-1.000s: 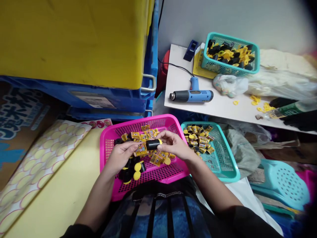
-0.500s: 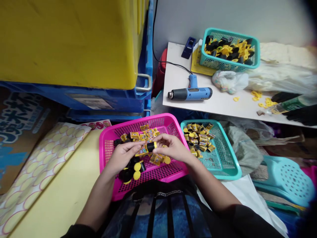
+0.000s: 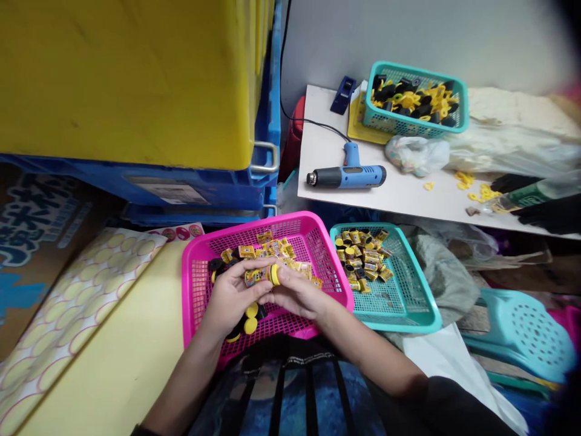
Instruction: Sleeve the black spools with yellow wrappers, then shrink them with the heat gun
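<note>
Both hands are above a pink basket (image 3: 186,290). Between them is a small tube (image 3: 258,276) with a printed yellow sleeve around its body and a yellow cap at its right end. My left hand (image 3: 229,297) is closed on the sleeved body, thumb below and fingers above. My right hand (image 3: 299,293) grips the capped end with thumb and fingers, some of them hidden. Under the hands in the basket lie several yellow printed sleeves (image 3: 272,246). Black tubes with yellow caps (image 3: 250,326) lie near the basket's front.
Right of the pink basket, a teal basket (image 3: 411,303) holds several sleeved tubes. On the white table (image 3: 327,133) are a blue heat gun (image 3: 358,176), a tape dispenser (image 3: 344,95) and another teal basket (image 3: 417,128) of black and yellow parts. Blue crates (image 3: 91,181) stand left; a light-blue stool (image 3: 535,327) stands right.
The black body of the tube has gone inside the printed sleeve, leaving the yellow cap showing. My right hand has moved slightly left and down, closer to my left.
</note>
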Demonstrator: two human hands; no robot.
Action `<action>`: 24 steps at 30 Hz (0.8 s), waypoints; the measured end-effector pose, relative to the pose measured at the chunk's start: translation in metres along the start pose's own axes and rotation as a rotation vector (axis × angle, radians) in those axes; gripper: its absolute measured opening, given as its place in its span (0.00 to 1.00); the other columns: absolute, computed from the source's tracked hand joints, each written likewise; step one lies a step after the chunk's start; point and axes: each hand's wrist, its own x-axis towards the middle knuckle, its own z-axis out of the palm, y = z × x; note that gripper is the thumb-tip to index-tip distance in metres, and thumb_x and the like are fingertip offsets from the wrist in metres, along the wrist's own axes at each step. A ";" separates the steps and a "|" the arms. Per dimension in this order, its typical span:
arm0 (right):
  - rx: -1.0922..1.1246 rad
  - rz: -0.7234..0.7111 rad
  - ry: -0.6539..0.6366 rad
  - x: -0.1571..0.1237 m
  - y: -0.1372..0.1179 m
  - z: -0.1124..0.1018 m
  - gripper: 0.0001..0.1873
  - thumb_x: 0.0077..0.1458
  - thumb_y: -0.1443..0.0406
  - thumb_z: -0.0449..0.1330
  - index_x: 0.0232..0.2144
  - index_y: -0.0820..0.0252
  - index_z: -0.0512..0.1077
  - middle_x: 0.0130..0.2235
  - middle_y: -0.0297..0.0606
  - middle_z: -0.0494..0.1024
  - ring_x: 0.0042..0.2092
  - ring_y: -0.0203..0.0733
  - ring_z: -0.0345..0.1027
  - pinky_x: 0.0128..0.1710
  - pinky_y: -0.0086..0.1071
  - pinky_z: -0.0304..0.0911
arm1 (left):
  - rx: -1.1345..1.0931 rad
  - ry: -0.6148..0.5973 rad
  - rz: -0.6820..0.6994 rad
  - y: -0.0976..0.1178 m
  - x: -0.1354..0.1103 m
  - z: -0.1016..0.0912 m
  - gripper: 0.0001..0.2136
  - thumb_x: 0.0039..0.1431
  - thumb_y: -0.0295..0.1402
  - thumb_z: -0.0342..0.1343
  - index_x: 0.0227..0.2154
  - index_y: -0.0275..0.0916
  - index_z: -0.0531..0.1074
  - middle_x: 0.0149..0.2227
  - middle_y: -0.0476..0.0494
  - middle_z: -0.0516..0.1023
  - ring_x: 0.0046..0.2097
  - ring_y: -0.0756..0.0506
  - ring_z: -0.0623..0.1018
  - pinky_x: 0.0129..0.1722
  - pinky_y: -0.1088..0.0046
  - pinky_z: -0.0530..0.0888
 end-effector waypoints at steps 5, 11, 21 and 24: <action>0.017 0.009 0.005 0.001 0.001 -0.002 0.27 0.44 0.54 0.70 0.45 0.54 0.67 0.41 0.35 0.70 0.37 0.34 0.68 0.41 0.31 0.69 | 0.039 -0.030 -0.018 0.004 -0.001 -0.002 0.13 0.40 0.31 0.69 0.33 0.40 0.78 0.45 0.40 0.81 0.47 0.40 0.80 0.49 0.62 0.76; 0.038 0.009 0.029 0.000 0.000 -0.003 0.26 0.42 0.56 0.72 0.42 0.56 0.68 0.39 0.33 0.69 0.37 0.33 0.68 0.37 0.28 0.69 | 0.055 0.010 -0.051 0.004 -0.005 0.002 0.13 0.38 0.31 0.69 0.32 0.40 0.77 0.42 0.40 0.82 0.45 0.40 0.80 0.47 0.63 0.77; -0.087 -0.063 0.103 -0.002 0.002 -0.009 0.27 0.41 0.52 0.71 0.39 0.57 0.67 0.37 0.31 0.70 0.35 0.32 0.67 0.35 0.27 0.65 | 0.046 -0.034 -0.073 -0.006 0.000 0.011 0.16 0.39 0.32 0.70 0.33 0.39 0.74 0.40 0.44 0.81 0.40 0.45 0.80 0.38 0.72 0.78; -0.208 -0.099 0.144 -0.007 -0.002 -0.010 0.28 0.44 0.49 0.68 0.42 0.57 0.67 0.39 0.34 0.70 0.36 0.34 0.66 0.35 0.29 0.65 | -0.015 -0.038 -0.103 -0.008 -0.001 0.011 0.18 0.36 0.32 0.72 0.32 0.39 0.72 0.34 0.49 0.79 0.32 0.48 0.80 0.31 0.75 0.77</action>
